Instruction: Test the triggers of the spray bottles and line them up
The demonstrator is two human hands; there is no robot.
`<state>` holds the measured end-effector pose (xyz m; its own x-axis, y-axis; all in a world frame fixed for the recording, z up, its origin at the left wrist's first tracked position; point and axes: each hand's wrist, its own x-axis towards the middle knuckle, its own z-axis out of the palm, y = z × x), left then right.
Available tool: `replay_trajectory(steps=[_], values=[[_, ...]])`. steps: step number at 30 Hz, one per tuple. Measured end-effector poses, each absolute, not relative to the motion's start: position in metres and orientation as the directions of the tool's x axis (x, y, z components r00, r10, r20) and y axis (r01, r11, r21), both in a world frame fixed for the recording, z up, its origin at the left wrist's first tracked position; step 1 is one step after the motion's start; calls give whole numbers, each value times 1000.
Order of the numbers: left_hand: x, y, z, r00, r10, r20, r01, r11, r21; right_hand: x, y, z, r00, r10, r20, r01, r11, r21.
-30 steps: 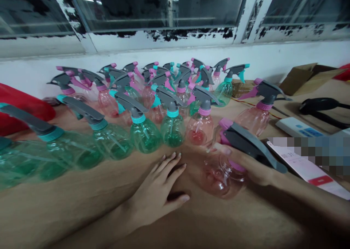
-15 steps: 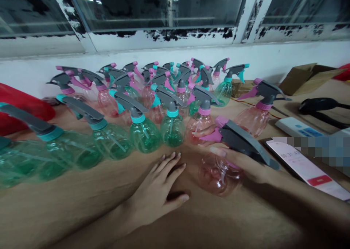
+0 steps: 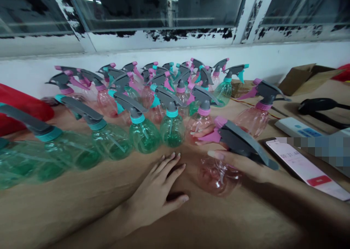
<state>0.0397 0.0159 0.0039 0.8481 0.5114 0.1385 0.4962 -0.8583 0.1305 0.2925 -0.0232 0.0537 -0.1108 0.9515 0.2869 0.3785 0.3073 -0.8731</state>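
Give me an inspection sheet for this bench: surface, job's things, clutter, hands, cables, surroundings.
Surface: brown table.
Job's things: pink bottle with a grey sprayer, near the front; rows of bottles, green and pink, stand behind it.
Clutter: phone, white device, black strap and box at right; red item at left.
Hands: left hand lies flat and open on the table; right hand grips the pink bottle at its sprayer.
Cables: thin red line at the far right, maybe a wire.
Surroundings: white wall; window frames with peeling paint.
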Motion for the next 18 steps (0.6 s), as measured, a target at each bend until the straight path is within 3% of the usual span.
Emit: replay_trajectory(steps=[3, 9, 18], values=[[40, 17, 2, 852, 505, 137, 490, -862, 129, 292, -23, 55, -65, 961, 270, 418, 272, -867], [40, 16, 2, 849, 513, 127, 498, -857, 132, 283, -14, 64, -193, 947, 256, 334, 309, -890], [40, 17, 3, 849, 516, 119, 501, -855, 134, 283, -20, 64, -182, 975, 128, 306, 180, -935]])
